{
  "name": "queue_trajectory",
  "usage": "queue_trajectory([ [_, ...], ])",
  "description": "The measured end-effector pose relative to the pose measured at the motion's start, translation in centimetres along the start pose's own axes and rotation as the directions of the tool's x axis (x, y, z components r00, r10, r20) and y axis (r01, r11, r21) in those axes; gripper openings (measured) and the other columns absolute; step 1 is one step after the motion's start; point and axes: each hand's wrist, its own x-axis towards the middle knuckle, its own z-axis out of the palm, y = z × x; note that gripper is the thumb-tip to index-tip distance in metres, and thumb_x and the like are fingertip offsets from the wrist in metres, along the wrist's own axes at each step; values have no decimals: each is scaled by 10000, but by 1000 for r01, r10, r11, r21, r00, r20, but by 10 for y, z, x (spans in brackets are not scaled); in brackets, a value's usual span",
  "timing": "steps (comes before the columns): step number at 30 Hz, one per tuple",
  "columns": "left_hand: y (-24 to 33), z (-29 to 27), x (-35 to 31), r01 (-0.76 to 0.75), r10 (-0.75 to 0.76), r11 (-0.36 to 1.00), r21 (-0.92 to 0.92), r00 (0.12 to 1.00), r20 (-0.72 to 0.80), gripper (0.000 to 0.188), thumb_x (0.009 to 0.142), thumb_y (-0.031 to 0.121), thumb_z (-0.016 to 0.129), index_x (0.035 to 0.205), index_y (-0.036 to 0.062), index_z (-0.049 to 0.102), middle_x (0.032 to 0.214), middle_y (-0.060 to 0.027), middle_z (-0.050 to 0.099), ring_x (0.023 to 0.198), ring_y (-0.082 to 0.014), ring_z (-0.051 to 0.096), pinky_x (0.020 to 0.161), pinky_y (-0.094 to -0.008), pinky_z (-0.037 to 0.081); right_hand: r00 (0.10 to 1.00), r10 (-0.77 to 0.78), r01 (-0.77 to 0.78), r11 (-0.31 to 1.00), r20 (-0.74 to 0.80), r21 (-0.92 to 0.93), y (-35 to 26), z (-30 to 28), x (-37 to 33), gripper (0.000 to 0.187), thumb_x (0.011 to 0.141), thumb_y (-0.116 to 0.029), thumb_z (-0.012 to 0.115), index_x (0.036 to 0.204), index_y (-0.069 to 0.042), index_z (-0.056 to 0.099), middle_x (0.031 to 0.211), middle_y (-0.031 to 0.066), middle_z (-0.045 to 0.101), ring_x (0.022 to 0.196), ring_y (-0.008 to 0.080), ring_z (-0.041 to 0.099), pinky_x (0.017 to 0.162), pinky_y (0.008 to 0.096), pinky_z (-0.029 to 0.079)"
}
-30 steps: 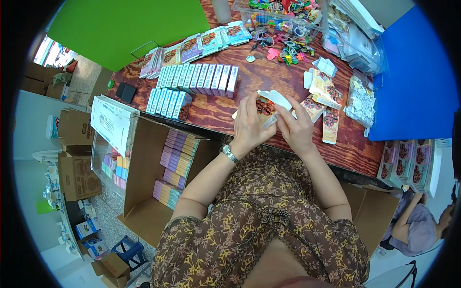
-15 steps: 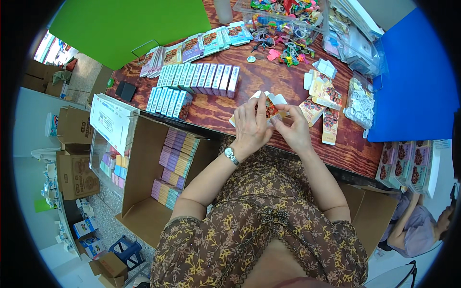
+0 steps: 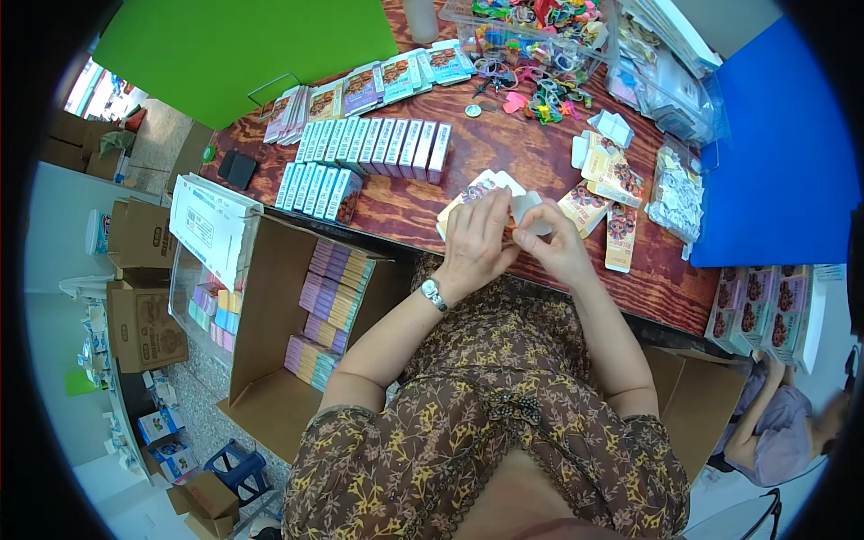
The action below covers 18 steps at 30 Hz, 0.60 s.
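At the near edge of the red-brown wood-grain tabletop [image 3: 396, 211], between two bare hands: a small cream-and-white card carton [image 3: 534, 214], white flaps standing out. Also at that edge, under the left fingers: a cream printed card panel [image 3: 469, 195]; cannot tell whether part of the same carton.

Left hand [image 3: 481, 236]: bent over the carton, holding it down, thumb largely hidden, so cannot tell how firmly. Right hand [image 3: 553, 247]: thumb and forefinger drawn narrow, apparently pinching a white flap.

Judging from the thin card, steady the body with the left hand without squeezing the walls out of square. Pinch near the fold rather than at a loose corner, and bend evenly. Lift the left fingertips clear of the opening before pressing a flap inward, to avoid a crumpled edge.

On the right part of the tabletop, loose cream printed cartons [image 3: 616, 175], near enough to mind with the right hand; farther right, a clear plastic bag of small white pieces [image 3: 677, 198]. On the left part, narrow upright white-sided boxes [image 3: 382, 148] in rows; avoid nudging the end one. Toward the far edge, a clear plastic tub [image 3: 468, 36] of multicoloured small pieces.
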Motion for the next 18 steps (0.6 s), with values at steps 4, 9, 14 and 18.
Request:
queue_trajectory([
  [4,1,-1,13,115,-150,974,-195,972,-178,835,665,147,844,1392,-23,468,1161,-192,613,1013,-357,612,851,-448,499,849,-495,310,752,-187,-582,-16,5,-9,345,862,-74,748,1173,-57,599,1346,180,514,1215,277,572,958,368,509],
  [9,3,-4,16,129,-193,947,-295,961,-199,702,668,135,844,1283,21,523,1132,-182,619,993,-365,624,833,-452,524,773,-634,359,479,-33,-801,-8,4,-11,347,834,-116,784,1165,-82,684,1391,228,523,1145,353,627,942,412,532],
  [14,6,0,7,159,-184,948,-277,981,-65,549,660,144,838,1137,63,579,1114,-157,612,988,-362,622,842,-454,522,845,-527,412,533,92,-739,-14,0,-7,349,881,-168,747,1209,-71,676,1366,199,561,1176,321,617,955,388,528],
  [18,4,-6,14,140,-167,959,-247,981,-94,541,649,149,835,1125,70,590,1134,-146,607,973,-352,616,821,-446,513,898,-358,249,892,-254,-378,-15,4,-10,314,958,-166,678,1242,-40,628,1279,139,616,1114,228,633,902,331,534],
])
